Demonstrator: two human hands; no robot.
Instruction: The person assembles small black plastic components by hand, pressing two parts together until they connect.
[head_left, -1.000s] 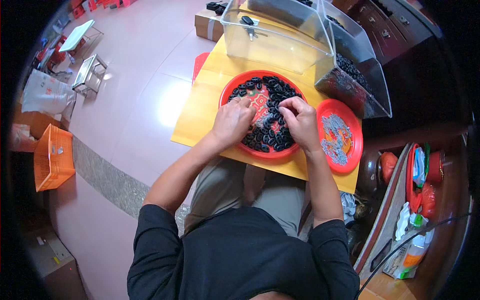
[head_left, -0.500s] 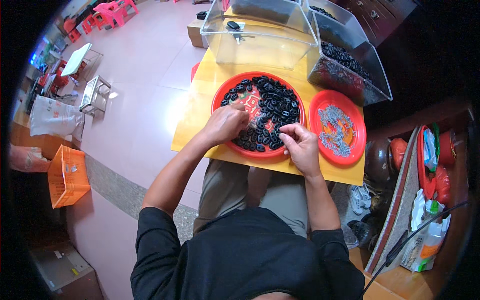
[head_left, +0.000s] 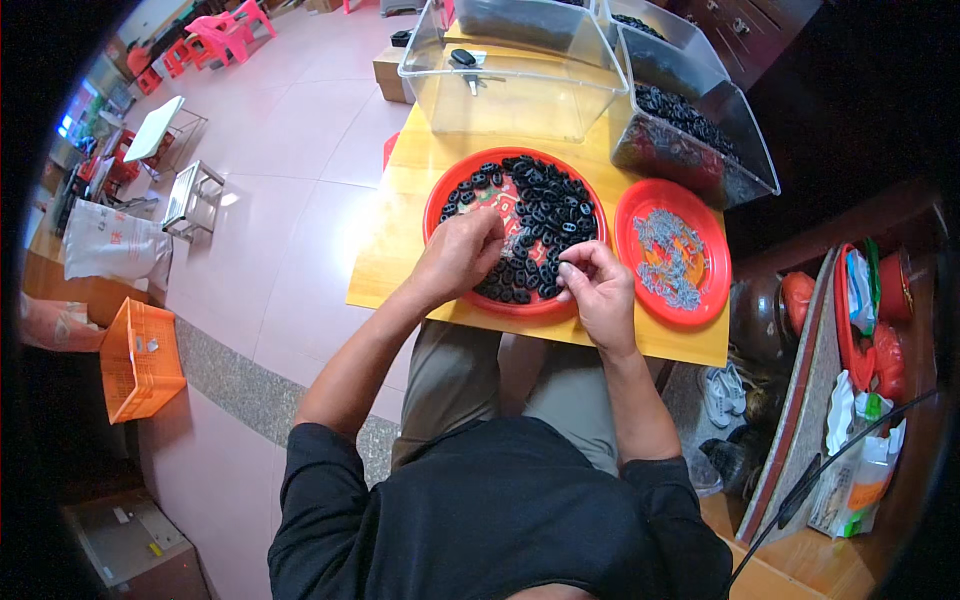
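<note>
A round red tray (head_left: 436, 182) holds many small black oval pieces (head_left: 552, 205) with holes in them, heaped thickest at its right side. Over the tray's left part is my left hand (head_left: 462, 252), its fingers curled inward; anything in them is hidden. My right hand (head_left: 602, 295) reaches over the near right rim, thumb and index finger pinched together among the black pieces. What they grip is too small to make out. Right of it lies a red oval plate (head_left: 627, 215) with a scatter of small grey metal bits (head_left: 668, 245).
A yellow tabletop (head_left: 385, 255) carries everything. Behind the tray stands a clear plastic bin (head_left: 520, 110) with a key (head_left: 464, 58) visible through it. Another clear bin (head_left: 640, 150) at the back right holds black pieces. An orange crate (head_left: 145, 360) stands on the floor at left.
My left hand has turned slightly and drawn its fingers in over the tray. My right hand stays at the rim, fingertips shifted slightly. The whole view has tilted a little.
</note>
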